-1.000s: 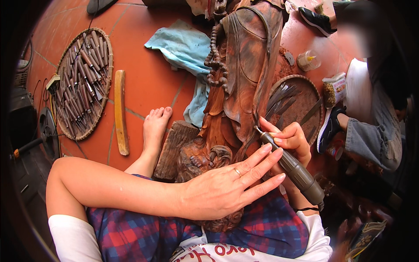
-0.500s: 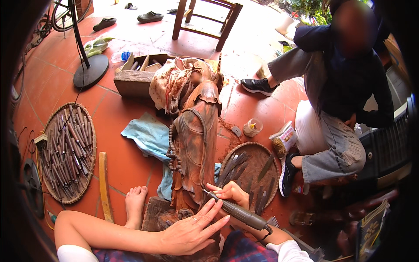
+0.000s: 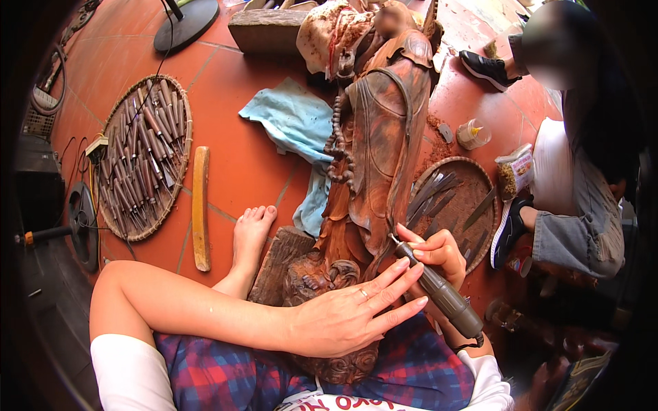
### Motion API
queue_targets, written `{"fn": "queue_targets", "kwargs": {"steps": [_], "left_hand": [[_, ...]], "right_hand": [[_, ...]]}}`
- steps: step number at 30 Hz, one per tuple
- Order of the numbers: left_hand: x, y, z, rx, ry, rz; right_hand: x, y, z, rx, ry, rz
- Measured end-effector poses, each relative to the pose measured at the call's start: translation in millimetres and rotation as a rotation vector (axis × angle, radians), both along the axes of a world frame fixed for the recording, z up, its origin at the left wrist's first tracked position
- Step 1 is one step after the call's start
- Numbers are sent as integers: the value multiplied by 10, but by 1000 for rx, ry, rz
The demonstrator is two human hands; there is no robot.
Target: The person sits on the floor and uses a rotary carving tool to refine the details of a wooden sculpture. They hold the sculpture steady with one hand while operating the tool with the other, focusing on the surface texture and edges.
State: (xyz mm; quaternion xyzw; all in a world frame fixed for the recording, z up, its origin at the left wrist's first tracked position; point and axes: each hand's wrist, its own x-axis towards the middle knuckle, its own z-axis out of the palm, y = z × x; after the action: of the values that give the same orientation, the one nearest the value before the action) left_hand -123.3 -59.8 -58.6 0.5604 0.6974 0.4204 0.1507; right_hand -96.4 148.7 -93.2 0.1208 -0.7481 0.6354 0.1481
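A carved wooden statue (image 3: 384, 137) of a robed figure with a bead string lies lengthwise before me, its ornate base (image 3: 336, 366) toward my lap. My right hand (image 3: 442, 253) is closed around a dark handheld rotary tool (image 3: 449, 301), pinching it near the front. The thin tip meets or nearly meets the lower edge of the carved robe. My left hand (image 3: 343, 315) lies over the base with fingers stretched out, their tips against or close beside the tool's body. A wooden block (image 3: 279, 264) sits beside the base.
Left are a round basket (image 3: 186, 109) of several chisels and a curved wooden strip (image 3: 201, 209). A blue cloth (image 3: 291, 116) lies beside the statue. Right are a tray (image 3: 490, 185) of flat files, a small jar (image 3: 473, 133) and a seated person (image 3: 582, 212). A wooden box (image 3: 264, 31) stands behind.
My view has tipped down and turned left, so everything sits higher and farther right in the picture. Both hands keep much the same place on the statue, with the rotary tool still gripped.
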Motion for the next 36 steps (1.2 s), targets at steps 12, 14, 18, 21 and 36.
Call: {"fn": "queue_targets", "kwargs": {"steps": [12, 14, 18, 21, 36], "left_hand": [[1, 25, 7, -11, 14, 13], [27, 14, -3, -7, 19, 7], [15, 1, 20, -24, 46, 5], [-40, 20, 1, 12, 27, 28], [31, -39, 17, -30, -5, -30]], "right_hand": [[-19, 17, 4, 7, 17, -4], [29, 23, -9, 27, 14, 0], [19, 10, 4, 15, 9, 1], [-55, -21, 24, -32, -12, -22], [74, -16, -8, 31, -2, -11]]}}
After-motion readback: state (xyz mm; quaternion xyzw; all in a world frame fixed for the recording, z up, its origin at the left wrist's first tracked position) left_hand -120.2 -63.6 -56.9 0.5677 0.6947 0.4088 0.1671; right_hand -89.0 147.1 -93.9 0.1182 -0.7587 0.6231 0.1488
